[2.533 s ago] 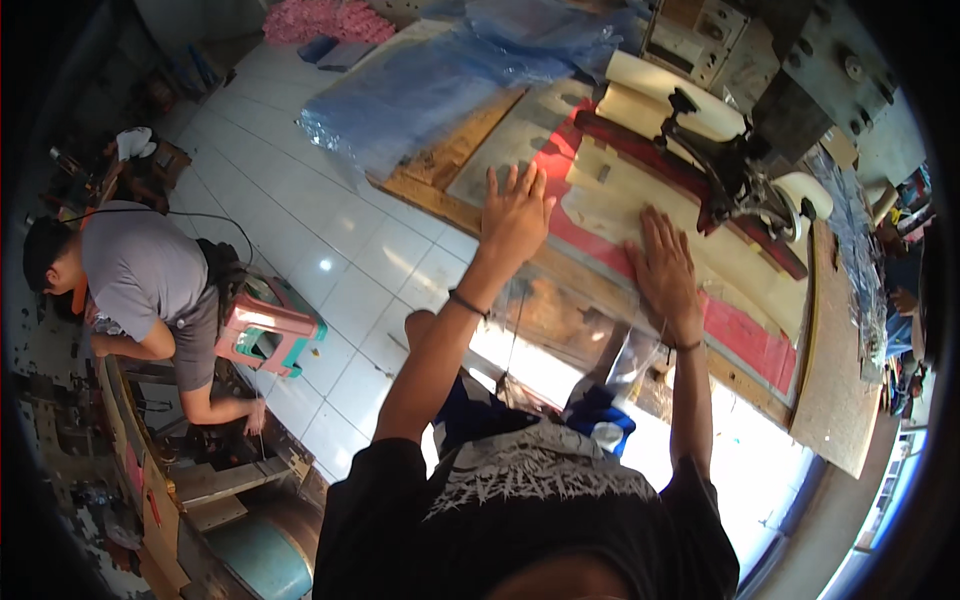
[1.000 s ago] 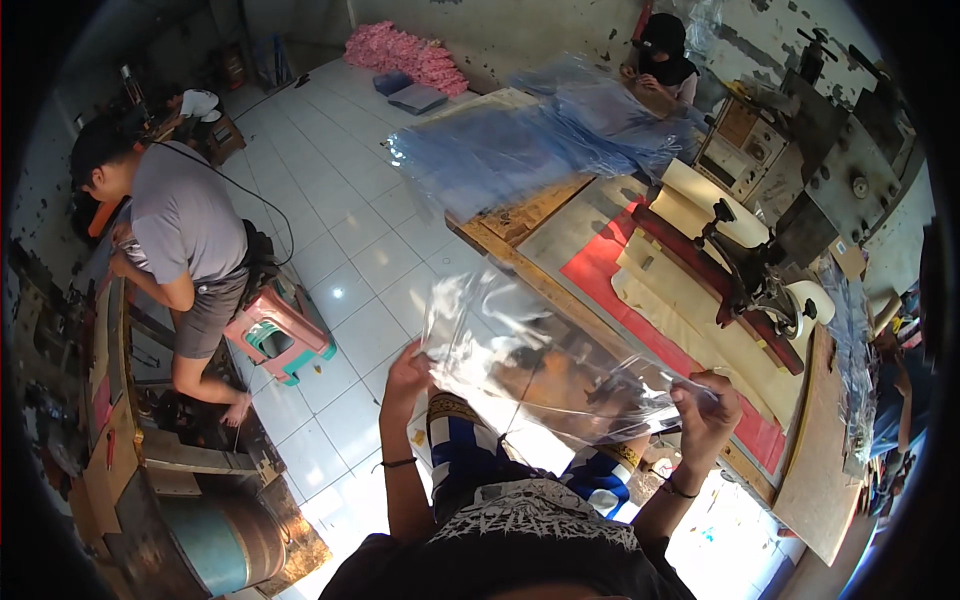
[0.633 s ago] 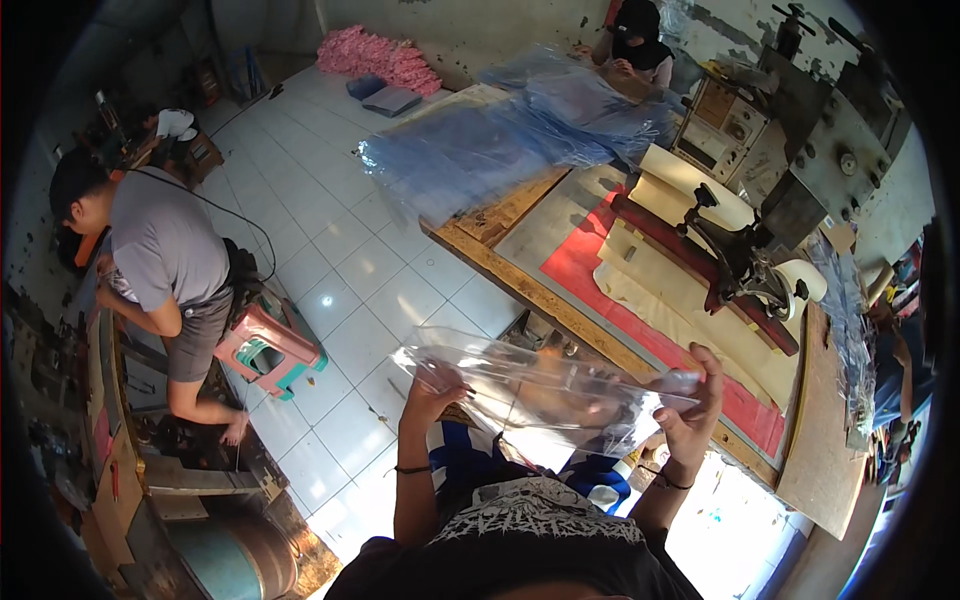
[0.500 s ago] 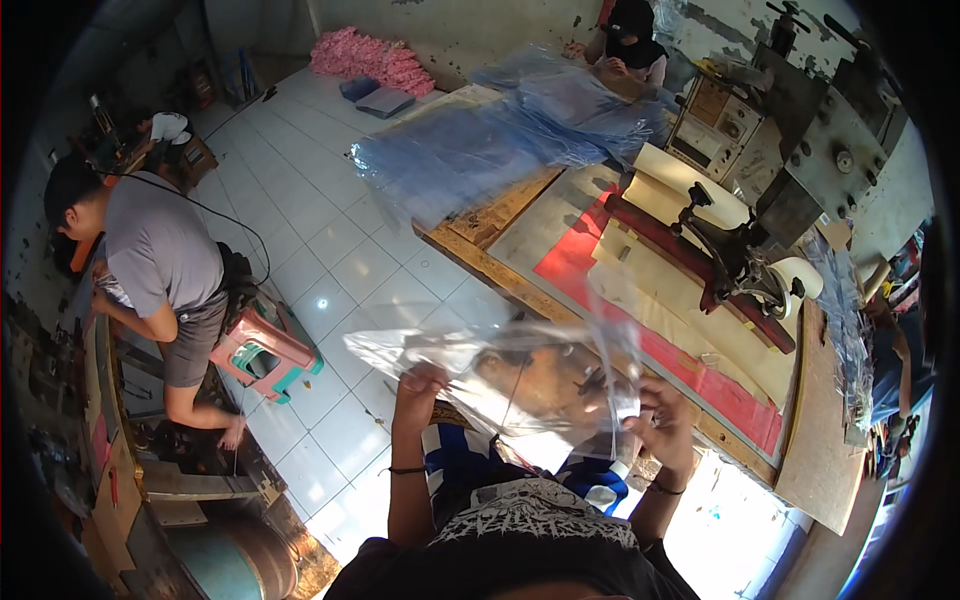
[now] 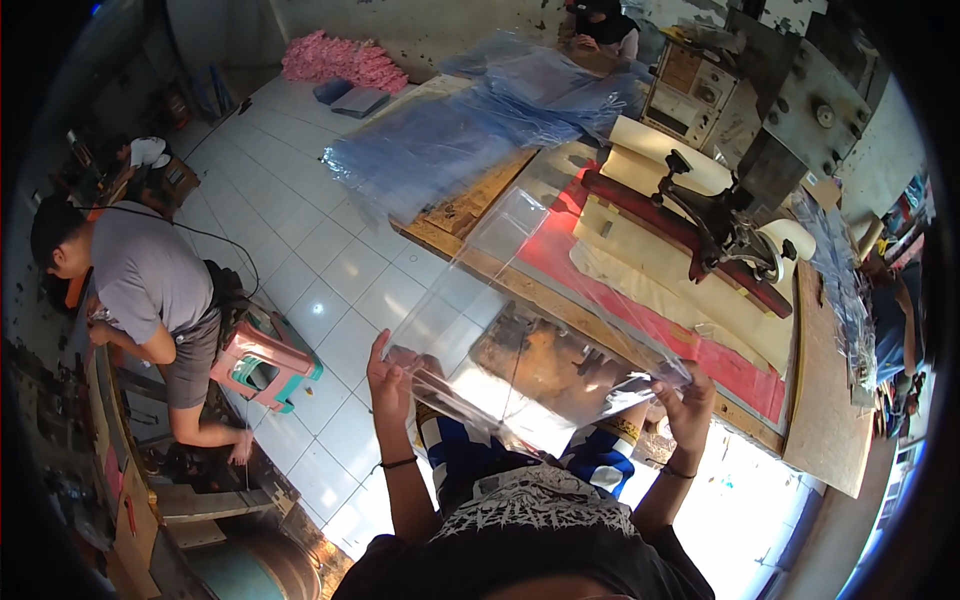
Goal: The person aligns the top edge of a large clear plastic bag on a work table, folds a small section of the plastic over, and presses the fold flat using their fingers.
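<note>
A clear, stiff-looking plastic bag (image 5: 450,300) is stretched out between my two hands, above my lap. Its far end, a narrower flap, reaches over the table's edge. My left hand (image 5: 393,378) grips its left side, thumb and fingers at the plastic's edge. On the opposite side my right hand (image 5: 688,402) pinches the near right corner, where the plastic bunches and shines. Through the film the table's edge and a brown surface below show.
A worktable (image 5: 455,215) with a red sheet (image 5: 550,240) and a clamp-like press (image 5: 715,225) stands ahead right. Bluish plastic sheets (image 5: 430,150) heap at its far end. At left a person (image 5: 160,270) works by a pink-green stool (image 5: 265,360). Another person (image 5: 605,30) sits far back.
The bag has gone from folded and crumpled to spread wide, its far end now reaching over the table. My hands have moved apart. The view has shifted slightly.
</note>
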Demonstrator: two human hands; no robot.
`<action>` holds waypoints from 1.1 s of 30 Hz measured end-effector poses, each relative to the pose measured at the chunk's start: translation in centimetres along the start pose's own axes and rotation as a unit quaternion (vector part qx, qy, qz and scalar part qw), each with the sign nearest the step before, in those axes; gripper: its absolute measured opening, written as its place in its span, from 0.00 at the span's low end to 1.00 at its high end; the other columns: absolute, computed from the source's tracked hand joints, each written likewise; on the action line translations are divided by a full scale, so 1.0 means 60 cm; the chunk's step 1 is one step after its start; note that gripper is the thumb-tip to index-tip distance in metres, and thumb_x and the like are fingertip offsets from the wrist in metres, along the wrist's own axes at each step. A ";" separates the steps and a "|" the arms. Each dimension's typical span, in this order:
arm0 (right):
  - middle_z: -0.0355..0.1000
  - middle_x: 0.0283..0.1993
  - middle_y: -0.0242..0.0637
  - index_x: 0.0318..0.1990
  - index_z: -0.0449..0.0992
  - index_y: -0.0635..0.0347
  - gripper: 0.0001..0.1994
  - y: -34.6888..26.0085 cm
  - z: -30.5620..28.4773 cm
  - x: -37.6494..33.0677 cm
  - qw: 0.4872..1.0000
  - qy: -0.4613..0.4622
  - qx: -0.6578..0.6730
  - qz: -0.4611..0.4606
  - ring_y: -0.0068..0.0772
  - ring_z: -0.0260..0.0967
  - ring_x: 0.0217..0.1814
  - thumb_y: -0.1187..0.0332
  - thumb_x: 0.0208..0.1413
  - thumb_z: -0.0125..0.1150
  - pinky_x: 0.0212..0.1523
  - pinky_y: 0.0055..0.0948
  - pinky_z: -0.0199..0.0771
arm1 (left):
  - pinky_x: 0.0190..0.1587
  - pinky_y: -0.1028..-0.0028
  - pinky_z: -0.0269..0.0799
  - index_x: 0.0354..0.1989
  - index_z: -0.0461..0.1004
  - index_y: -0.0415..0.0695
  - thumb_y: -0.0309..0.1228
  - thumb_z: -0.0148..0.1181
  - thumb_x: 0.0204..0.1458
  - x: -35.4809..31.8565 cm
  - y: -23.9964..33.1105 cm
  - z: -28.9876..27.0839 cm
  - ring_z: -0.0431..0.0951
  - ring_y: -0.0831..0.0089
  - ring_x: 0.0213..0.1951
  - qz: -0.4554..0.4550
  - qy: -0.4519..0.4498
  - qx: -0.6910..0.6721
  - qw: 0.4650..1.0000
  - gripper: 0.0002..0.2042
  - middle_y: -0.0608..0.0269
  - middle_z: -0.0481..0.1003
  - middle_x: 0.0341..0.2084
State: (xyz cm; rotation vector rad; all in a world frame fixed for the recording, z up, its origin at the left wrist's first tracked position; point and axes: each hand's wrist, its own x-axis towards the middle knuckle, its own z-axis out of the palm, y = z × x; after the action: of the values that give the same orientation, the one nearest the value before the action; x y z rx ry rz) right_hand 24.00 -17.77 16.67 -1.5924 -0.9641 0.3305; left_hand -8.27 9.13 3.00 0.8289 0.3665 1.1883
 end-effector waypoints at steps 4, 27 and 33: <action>0.77 0.36 0.36 0.45 0.73 0.68 0.13 -0.019 -0.011 0.013 0.995 -0.002 0.095 -0.032 0.24 0.74 0.37 0.75 0.53 0.67 0.42 0.25 0.74 | 0.54 0.66 0.73 0.67 0.57 0.39 0.28 0.70 0.47 0.005 0.029 -0.020 0.77 0.64 0.48 -0.121 -0.209 0.113 0.964 0.38 0.56 0.76 0.45; 0.73 0.40 0.32 0.50 0.70 0.65 0.11 -0.019 0.023 0.032 0.993 -0.002 0.117 -0.015 0.20 0.70 0.39 0.70 0.63 0.55 0.41 0.22 0.69 | 0.40 0.72 0.76 0.44 0.72 0.36 0.26 0.62 0.55 0.075 0.076 0.218 0.81 0.66 0.40 -0.007 -0.252 0.092 0.963 0.11 0.50 0.79 0.38; 0.72 0.40 0.31 0.49 0.71 0.65 0.11 -0.009 0.016 0.030 0.995 0.021 0.099 -0.020 0.19 0.66 0.41 0.71 0.63 0.56 0.44 0.21 0.63 | 0.41 0.75 0.74 0.35 0.76 0.36 0.21 0.64 0.52 0.061 0.094 0.234 0.80 0.73 0.35 0.024 -0.231 0.181 0.956 0.05 0.57 0.80 0.32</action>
State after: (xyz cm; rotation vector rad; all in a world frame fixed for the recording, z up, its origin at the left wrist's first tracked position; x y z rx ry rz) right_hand 24.24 -15.80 17.39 -1.3932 -0.9020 0.3528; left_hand -1.56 7.99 16.98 1.4081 0.1793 0.9438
